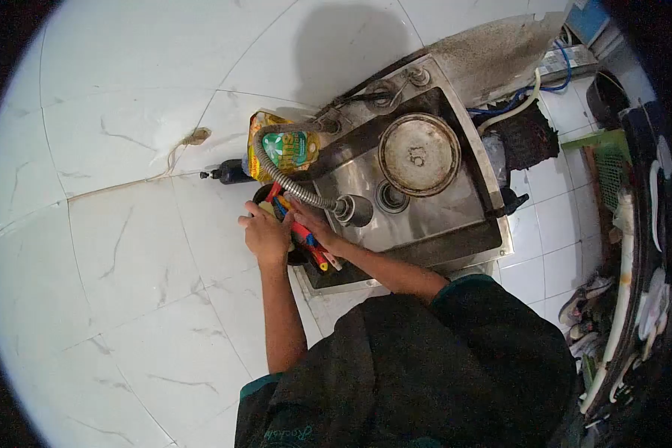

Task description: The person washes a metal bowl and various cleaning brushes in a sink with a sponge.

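My left hand is at the left side of a dark round container, beside the sink's left edge. Its fingers are bent in by a pale yellowish piece; what they hold is partly hidden. Across the container, my right hand has its fingers stretched out over several colourful handles, one of them red. Blue and yellow parts show among them, and their working ends are hidden. Just above both hands hangs the sprayer head of a flexible metal faucet hose.
The steel sink has a drain and a stained round lid. A yellow-green detergent pouch and a dark bottle stand behind the container. White tiled surface extends left. Shoes lie at right.
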{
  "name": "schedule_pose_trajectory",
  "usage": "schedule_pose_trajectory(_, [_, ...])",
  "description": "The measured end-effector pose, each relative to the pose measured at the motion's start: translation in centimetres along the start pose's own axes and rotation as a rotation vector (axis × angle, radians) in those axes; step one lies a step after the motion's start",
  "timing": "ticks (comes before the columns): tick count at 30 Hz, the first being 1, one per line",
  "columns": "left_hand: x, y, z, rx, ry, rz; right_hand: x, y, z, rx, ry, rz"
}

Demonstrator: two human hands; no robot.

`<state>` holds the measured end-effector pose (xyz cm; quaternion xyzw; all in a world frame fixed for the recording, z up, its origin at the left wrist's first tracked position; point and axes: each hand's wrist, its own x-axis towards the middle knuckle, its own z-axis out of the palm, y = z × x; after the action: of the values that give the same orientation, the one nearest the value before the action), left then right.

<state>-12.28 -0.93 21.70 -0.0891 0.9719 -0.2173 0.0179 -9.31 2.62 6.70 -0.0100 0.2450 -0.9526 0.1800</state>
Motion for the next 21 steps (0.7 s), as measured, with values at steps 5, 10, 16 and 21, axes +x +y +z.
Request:
schedule_pose_trajectory(5, [0.1, 0.7, -0.5, -0.007, -0.007, -0.035, 0.0, -0.5, 0.2, 0.032, -0.018, -0.005])
schedule_pose_trajectory(10, [0.2, 0.8, -0.8, -0.025, -0.028, -0.049, -0.4, -1.2, 0.5, 0.008, 0.067, 0.005])
schedule_pose_trajectory(16, [0.4, 1.1, -0.8, -0.016, -0.054, -0.075, -0.2, -1.0, 0.3, 0.008, 0.049, 0.011])
schedule_pose_trajectory(21, [0.3, 1.6, -1.3, -0.006, -0.036, -0.069, -0.3, -1.6, -0.1, 0.004, -0.017, 0.069])
